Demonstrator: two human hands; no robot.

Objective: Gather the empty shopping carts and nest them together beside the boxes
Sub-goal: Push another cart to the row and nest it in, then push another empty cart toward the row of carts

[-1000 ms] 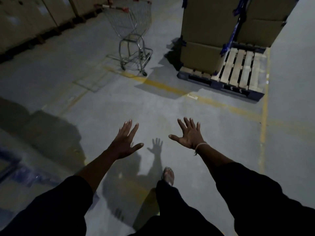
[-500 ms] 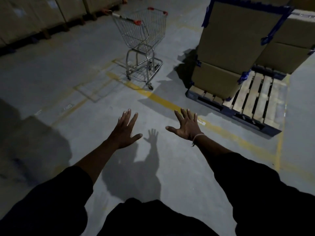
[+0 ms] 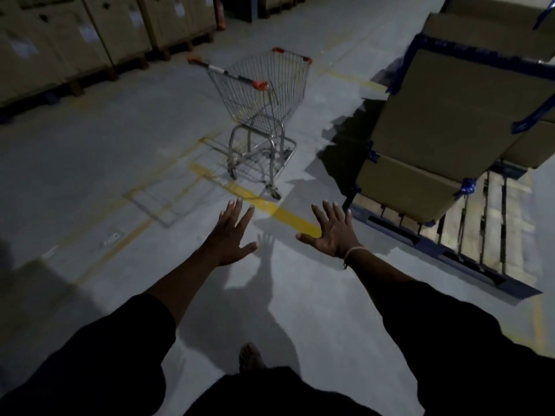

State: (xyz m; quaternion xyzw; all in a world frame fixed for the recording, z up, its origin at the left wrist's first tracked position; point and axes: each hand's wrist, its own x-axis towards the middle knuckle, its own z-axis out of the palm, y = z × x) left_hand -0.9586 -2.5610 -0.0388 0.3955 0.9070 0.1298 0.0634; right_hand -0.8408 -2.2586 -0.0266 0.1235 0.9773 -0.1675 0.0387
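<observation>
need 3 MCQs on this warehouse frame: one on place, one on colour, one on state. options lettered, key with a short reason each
1. Where does the silver wire shopping cart stand relative to the stacked brown cardboard boxes on the wooden pallet?
A. To their left, apart from them
B. On top of them
C. Jammed against their right side

2. What colour are the plastic caps on the cart's handle ends and basket corners?
A. Green
B. Red-orange
C. White

3. What state are the left hand and the right hand in?
A. Both gripping the cart handle
B. Left holding a box, right free
C. Both held out with fingers spread, holding nothing

Key: 1 A, bare grey floor and shadow lie between cart and boxes. 2 B, red-orange caps show at the handle ends and the basket's far corners. 3 C, both hands hang over the floor short of the cart, touching nothing.
</observation>
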